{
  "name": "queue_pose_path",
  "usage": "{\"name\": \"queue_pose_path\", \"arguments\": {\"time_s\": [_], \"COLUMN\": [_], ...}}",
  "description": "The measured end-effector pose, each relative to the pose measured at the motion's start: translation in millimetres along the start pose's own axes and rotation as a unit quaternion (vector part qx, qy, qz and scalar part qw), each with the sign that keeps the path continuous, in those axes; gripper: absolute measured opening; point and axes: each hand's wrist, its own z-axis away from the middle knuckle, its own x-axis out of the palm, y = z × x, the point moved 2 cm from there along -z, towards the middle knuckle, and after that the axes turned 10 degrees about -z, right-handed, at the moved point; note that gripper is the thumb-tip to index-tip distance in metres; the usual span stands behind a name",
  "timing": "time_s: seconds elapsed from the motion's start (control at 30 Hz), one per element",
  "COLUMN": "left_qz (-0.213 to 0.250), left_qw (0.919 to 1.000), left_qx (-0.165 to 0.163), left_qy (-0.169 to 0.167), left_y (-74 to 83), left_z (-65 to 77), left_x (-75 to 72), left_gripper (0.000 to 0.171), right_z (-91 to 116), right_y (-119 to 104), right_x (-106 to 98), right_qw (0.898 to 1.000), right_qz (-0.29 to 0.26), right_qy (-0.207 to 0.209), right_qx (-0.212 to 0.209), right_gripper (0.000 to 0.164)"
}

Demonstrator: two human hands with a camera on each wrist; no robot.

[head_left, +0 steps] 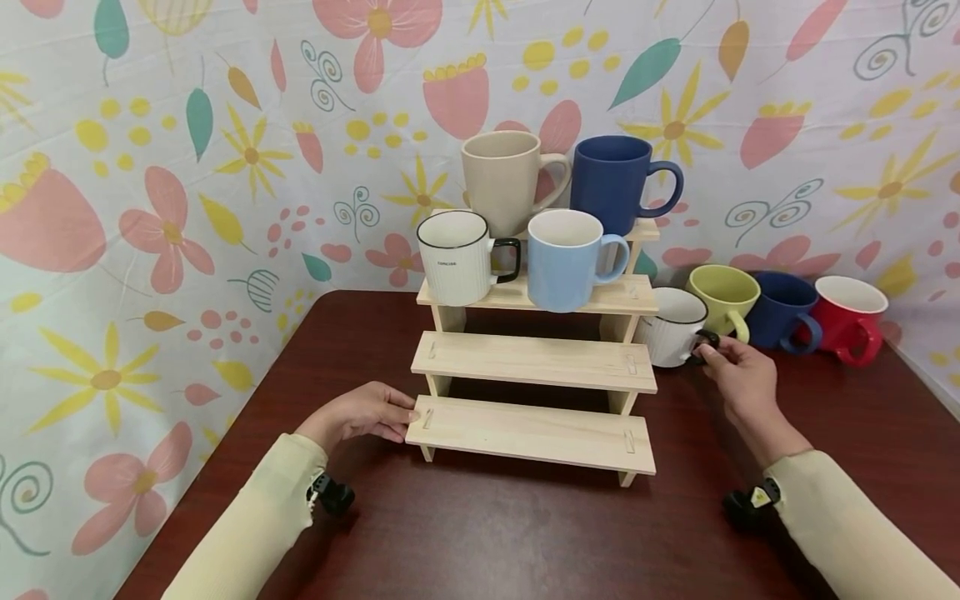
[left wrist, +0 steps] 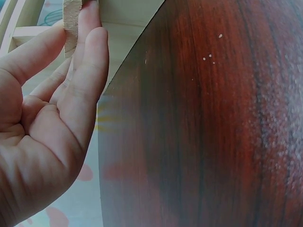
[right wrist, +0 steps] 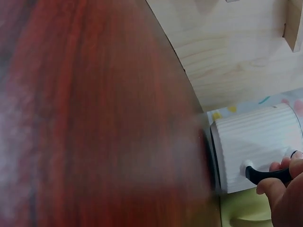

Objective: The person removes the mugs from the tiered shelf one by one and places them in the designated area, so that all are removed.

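My right hand (head_left: pixel 744 383) pinches the black handle of a white ribbed mug (head_left: pixel 663 337) beside the right side of a tiered wooden shelf (head_left: pixel 532 364). In the right wrist view, the thumb and fingers close around that handle (right wrist: pixel 265 175). At the shelf's lower left corner, my left hand (head_left: pixel 367 412) grips the end of the lowest board (head_left: pixel 525 432). The left wrist view has the thumb and fingers on opposite sides of the board end (left wrist: pixel 71 28). The two lower steps carry nothing.
A beige mug (head_left: pixel 498 179) and a dark blue mug (head_left: pixel 609 187) stand on the top step. Below them are a white mug with black handle (head_left: pixel 453 271) and a light blue mug (head_left: pixel 562 267). Green (head_left: pixel 723 292), navy (head_left: pixel 780 312) and red (head_left: pixel 843 321) mugs line the table's back right.
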Motion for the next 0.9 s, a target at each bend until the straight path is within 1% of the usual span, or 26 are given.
{"name": "queue_pose_path", "arguments": {"time_s": [0.1, 0.2, 0.3, 0.4, 0.43, 0.53, 0.63, 0.67, 0.8, 0.9], "left_qz": [0.002, 0.002, 0.0, 0.003, 0.006, 0.009, 0.007, 0.003, -0.001, -0.003], "left_qw": [1.0, 1.0, 1.0, 0.9999, 0.9995, 0.9992, 0.9996, 0.9999, 1.0, 1.0], "left_qx": [0.002, 0.004, 0.005, 0.012, 0.024, 0.03, 0.022, 0.01, 0.002, -0.001], "left_qy": [-0.001, -0.003, -0.002, -0.009, -0.019, -0.026, -0.019, -0.009, -0.001, -0.001], "left_y": [-0.6, -1.0, -0.1, 0.6, -3.9, -5.7, -6.3, -1.5, 1.2, 2.1], "left_z": [-0.1, -0.4, 0.0, 2.0, -1.4, -1.2, -2.9, 0.4, 0.3, 0.8], "left_x": [0.1, 0.0, 0.3, -1.5, -4.1, -6.2, -4.5, -1.8, 0.8, 0.2], "left_gripper": [0.043, 0.043, 0.042, 0.043, 0.043, 0.046, 0.045, 0.046, 0.043, 0.042], "right_z": [-1.3, -2.9, -5.2, -7.8, -8.8, -11.4, -14.0, -14.7, -17.1, -19.1], "right_y": [-0.5, -0.8, -0.8, -0.7, -0.3, 1.0, 3.3, 3.9, 6.0, 7.2], "right_x": [3.6, 5.9, 8.3, 11.0, 12.1, 15.2, 17.9, 18.7, 21.2, 22.8], "right_qw": [1.0, 1.0, 0.999, 0.999, 0.999, 0.999, 0.998, 0.999, 0.999, 0.999], "right_qz": [0.008, 0.005, 0.022, 0.042, 0.047, 0.044, 0.044, 0.039, 0.025, 0.015], "right_qy": [0.009, 0.017, 0.019, 0.017, 0.018, 0.021, 0.028, 0.03, 0.033, 0.036], "right_qx": [0.005, 0.011, 0.015, 0.018, 0.017, 0.018, 0.018, 0.02, 0.022, 0.024], "right_gripper": [0.043, 0.042, 0.04, 0.039, 0.039, 0.041, 0.042, 0.042, 0.042, 0.043]}}
